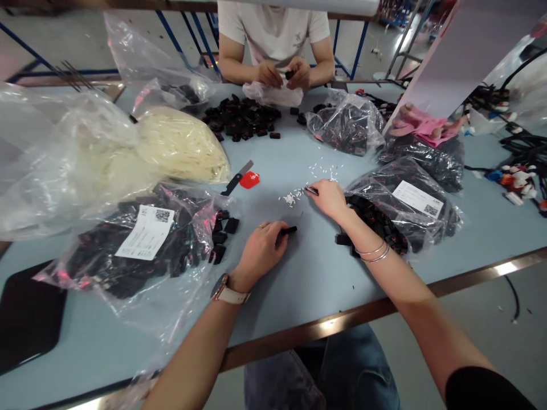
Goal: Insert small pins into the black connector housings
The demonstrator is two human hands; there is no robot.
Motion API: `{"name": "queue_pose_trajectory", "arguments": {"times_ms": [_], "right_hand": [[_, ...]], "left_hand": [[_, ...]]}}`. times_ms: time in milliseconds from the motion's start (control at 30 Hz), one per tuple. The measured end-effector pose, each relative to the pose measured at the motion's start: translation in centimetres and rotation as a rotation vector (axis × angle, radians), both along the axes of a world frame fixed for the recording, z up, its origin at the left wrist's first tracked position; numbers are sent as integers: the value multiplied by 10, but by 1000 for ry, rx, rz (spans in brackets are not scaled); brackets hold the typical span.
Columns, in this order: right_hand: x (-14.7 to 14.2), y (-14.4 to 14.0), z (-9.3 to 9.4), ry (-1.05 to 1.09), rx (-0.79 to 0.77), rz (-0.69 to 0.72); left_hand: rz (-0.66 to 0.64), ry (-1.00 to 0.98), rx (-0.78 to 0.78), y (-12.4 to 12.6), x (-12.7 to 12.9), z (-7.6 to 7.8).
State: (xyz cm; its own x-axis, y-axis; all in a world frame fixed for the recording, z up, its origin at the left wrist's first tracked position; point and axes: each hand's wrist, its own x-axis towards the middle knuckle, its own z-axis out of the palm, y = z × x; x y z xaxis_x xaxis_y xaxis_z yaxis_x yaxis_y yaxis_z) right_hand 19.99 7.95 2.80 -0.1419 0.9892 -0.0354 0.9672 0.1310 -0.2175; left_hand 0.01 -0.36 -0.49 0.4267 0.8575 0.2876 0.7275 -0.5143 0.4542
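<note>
Black plastic is what my left hand (261,250) pinches: a small connector (289,230) held low over the table (299,273), its end turned toward my right hand (329,198), which pinches a thin metal tool (311,191) beside the white bits (291,198). Bags of black parts (141,245) crowd both sides, and a knife (237,177) and red cap (249,180) lie beyond; across the table another person's hands (284,74) work over a loose pile (241,117).

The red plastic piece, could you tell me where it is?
The red plastic piece lies mid-table beside the knife, beyond the left hand.
</note>
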Motion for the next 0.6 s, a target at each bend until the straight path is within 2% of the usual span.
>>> {"name": "queue_pose_trajectory", "arguments": {"times_ms": [167, 433, 600], "right_hand": [[-4, 8, -2, -88, -50, 36], [1, 14, -2, -100, 3, 227], [-1, 17, -8, -123, 31, 282]], "left_hand": [[-11, -5, -1, 1, -1, -3], [-24, -21, -1, 2, -1, -3], [-23, -11, -25, 2, 0, -1]]}}
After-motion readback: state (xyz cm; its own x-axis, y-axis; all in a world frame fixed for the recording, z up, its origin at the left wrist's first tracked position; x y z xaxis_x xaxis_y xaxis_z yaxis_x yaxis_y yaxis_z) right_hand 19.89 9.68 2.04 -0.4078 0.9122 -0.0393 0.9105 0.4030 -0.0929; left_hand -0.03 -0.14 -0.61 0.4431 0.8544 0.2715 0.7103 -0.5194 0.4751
